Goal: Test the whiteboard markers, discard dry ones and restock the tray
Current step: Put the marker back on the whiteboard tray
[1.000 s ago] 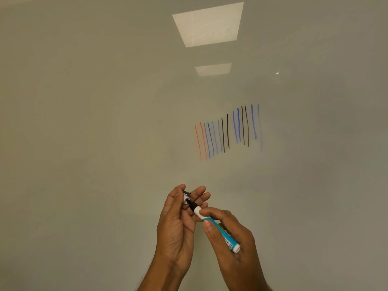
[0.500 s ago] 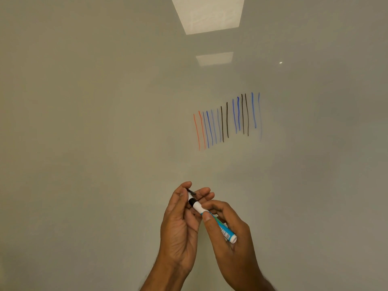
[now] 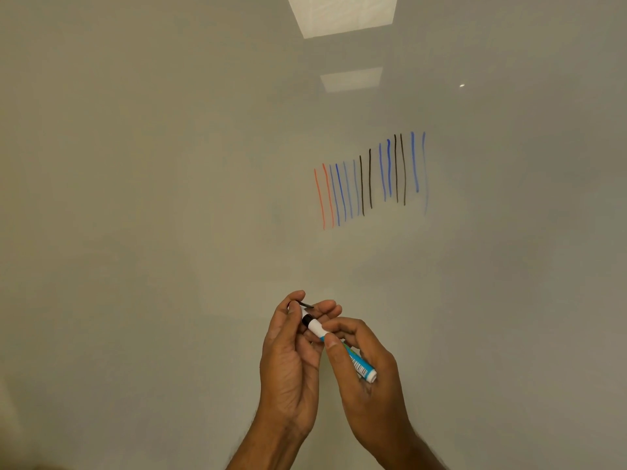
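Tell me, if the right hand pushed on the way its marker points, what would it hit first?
The cap pinched in the left hand: the marker in the right hand seems to have its tip at or inside it, though depth is unclear.

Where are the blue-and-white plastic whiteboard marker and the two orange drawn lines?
blue-and-white plastic whiteboard marker [image 3: 360, 365], head view, on its blue labelled barrel.
two orange drawn lines [image 3: 328, 196], head view, on the right-hand line's middle.

The one camera sits on my head and faces straight at the whiteboard [image 3: 135, 232], near enough that the board fills the wide view. My left hand [image 3: 291, 361] and right hand [image 3: 369, 368] show at the near bottom edge.
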`<state>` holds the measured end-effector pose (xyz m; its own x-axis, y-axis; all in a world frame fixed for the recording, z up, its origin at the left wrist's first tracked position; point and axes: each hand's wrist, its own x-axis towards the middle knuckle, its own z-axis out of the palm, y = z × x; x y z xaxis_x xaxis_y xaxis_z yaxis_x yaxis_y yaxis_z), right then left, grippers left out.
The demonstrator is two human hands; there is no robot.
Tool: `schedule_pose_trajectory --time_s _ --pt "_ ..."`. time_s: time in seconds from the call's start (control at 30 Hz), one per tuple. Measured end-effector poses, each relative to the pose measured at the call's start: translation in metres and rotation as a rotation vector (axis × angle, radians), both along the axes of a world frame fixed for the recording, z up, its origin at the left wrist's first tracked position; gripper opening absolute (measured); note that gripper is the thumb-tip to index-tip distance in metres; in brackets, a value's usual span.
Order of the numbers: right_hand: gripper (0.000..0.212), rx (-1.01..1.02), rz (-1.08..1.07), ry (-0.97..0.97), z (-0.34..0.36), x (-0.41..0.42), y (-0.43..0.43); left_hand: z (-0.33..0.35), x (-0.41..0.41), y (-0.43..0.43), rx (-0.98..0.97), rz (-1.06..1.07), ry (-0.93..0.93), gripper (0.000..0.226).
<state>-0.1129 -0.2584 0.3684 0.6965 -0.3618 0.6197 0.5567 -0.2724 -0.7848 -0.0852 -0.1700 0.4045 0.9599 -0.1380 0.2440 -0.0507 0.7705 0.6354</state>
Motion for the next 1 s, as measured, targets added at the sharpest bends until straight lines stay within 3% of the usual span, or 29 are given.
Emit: schedule_pose_trajectory --time_s 0.17,0.33,0.5,0.73,0.93,1.0 --pt "0.014 0.045 0.044 -0.009 0.001 -0.003 -0.002 -0.008 0.004 0.003 0.063 -0.058 -0.013 0.027" --pt "0.022 0.093 0.034 0.022 -0.013 -0.002 -0.014 -0.019 0.008 0.004 0.106 -0.078 -0.025 0.029" --pt "0.029 -0.003 -0.016 0.155 -0.028 -0.002 -0.022 -0.037 0.015 0.007 0.223 -0.018 -0.059 0.031" --pt "0.044 -0.385 -0.236 0.261 -0.051 0.002 -0.027 -0.070 0.022 0.006 0.649 0.177 -0.257 0.037" --pt "0.045 -0.589 -0.417 0.033 -0.078 0.007 -0.041 -0.102 0.021 0.008 0.939 0.371 -0.358 0.036" --pt "0.034 -0.619 -0.431 0.002 -0.083 0.007 -0.043 -0.115 0.022 0.011 1.095 0.482 -0.440 0.039"
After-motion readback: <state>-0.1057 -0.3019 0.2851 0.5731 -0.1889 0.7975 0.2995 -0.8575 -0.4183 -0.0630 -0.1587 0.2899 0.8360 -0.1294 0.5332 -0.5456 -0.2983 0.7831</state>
